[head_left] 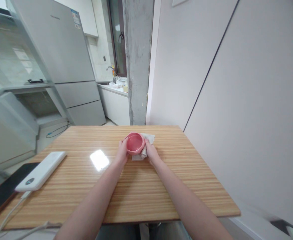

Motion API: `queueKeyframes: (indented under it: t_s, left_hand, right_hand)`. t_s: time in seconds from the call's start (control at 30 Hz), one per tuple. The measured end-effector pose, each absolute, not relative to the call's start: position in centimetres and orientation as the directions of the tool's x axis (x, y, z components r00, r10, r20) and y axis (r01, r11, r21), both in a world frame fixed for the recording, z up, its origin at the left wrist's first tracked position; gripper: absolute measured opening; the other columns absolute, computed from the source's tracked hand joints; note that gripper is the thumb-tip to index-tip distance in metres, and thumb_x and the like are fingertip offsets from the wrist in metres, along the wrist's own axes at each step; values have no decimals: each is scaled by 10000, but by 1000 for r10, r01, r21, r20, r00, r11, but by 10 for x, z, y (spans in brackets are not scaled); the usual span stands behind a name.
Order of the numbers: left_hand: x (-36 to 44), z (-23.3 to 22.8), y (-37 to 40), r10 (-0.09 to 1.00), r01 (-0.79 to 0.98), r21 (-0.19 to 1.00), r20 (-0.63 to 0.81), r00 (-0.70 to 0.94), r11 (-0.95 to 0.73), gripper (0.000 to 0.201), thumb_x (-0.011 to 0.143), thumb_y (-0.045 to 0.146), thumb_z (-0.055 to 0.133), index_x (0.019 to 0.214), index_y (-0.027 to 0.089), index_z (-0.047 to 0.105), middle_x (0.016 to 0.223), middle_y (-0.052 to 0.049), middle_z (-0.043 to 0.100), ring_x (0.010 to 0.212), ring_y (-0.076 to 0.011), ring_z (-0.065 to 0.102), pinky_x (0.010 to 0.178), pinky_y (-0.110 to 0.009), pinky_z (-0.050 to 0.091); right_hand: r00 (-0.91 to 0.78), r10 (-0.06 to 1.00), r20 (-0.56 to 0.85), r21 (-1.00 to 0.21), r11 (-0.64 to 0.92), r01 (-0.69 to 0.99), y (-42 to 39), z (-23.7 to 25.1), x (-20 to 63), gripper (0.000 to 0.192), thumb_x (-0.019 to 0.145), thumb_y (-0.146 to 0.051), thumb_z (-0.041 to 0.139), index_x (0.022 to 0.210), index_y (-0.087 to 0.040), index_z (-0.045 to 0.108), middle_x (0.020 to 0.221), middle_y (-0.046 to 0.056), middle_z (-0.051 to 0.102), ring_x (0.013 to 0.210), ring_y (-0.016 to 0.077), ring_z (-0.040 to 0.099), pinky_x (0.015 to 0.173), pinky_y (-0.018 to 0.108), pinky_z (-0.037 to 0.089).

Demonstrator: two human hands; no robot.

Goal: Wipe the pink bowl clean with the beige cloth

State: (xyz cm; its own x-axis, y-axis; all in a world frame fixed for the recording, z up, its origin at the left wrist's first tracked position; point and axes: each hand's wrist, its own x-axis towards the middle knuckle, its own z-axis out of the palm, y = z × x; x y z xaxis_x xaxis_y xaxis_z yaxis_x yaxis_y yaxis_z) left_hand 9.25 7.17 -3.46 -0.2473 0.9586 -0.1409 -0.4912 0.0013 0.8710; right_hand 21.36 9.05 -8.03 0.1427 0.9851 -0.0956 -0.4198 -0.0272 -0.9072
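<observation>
A pink bowl (134, 144) is held between both hands over the far middle of the wooden table, its open side tilted toward me. My left hand (122, 149) grips the bowl's left rim. On the other side, my right hand (150, 150) is closed on a white cloth (149, 138), which is pressed against the bowl's right side. Part of the cloth hangs behind and below the bowl. The fingertips behind the bowl and cloth are hidden.
The wood-grain table (186, 186) spans the foreground. At its left lie a white power bank (41, 170) with a cable (13, 208) and a dark phone-like slab (7, 186). Beyond stand a fridge (61, 50), a sink counter (115, 100) and a concrete pillar (138, 63). White panels rise at right.
</observation>
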Motion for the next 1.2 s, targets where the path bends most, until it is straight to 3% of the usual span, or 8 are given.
queueKeyframes:
  t_s: [0.17,0.4,0.63,0.8,1.03,1.2]
  left_hand:
    - [94,-34,72,957,-495,867,-93,-274,-58,242,779,324,639,972,180,623,1019,-47,664,884,-148,610,762,-254,467]
    - [90,-34,69,934,-362,929,-195,-298,79,254,722,302,687,865,170,524,760,5,598,671,-125,563,622,-244,421]
    - [89,-33,72,934,-369,929,-112,-339,-23,334,749,301,672,1040,189,553,903,-31,640,815,-155,608,759,-280,462]
    - [91,-39,74,960,-357,929,-6,-281,-98,212,777,290,620,948,166,632,980,-44,664,911,-160,604,823,-267,456]
    - [94,-30,69,950,-494,869,-131,-284,-27,199,844,299,568,1005,184,590,985,-35,643,805,-127,598,678,-236,461]
    - [96,-28,66,945,-461,886,-197,-262,58,160,798,229,631,919,170,545,877,-15,614,739,-121,582,643,-235,452]
  right_hand:
    - [111,986,-127,-908,-70,-412,89,-81,211,345,853,-473,582,1000,-183,701,1147,76,717,1139,201,634,976,314,477]
    - [202,969,-144,-920,-56,-389,89,-80,219,350,819,-483,621,946,-170,710,1114,92,727,1107,215,646,971,322,476]
    - [123,981,-150,-892,-80,-445,88,-78,213,297,856,-449,578,915,-184,699,1123,88,723,1111,205,645,981,327,482]
    - [102,984,-143,-885,-81,-459,89,-78,213,286,853,-445,583,916,-191,697,1115,80,727,1117,199,641,981,330,481]
    - [68,991,-115,-889,-72,-451,86,-79,208,349,814,-489,620,974,-189,701,1099,76,733,1090,208,652,937,329,501]
    - [203,970,-133,-910,-38,-413,87,-79,215,379,775,-516,641,937,-180,710,1065,85,742,1077,218,655,926,315,501]
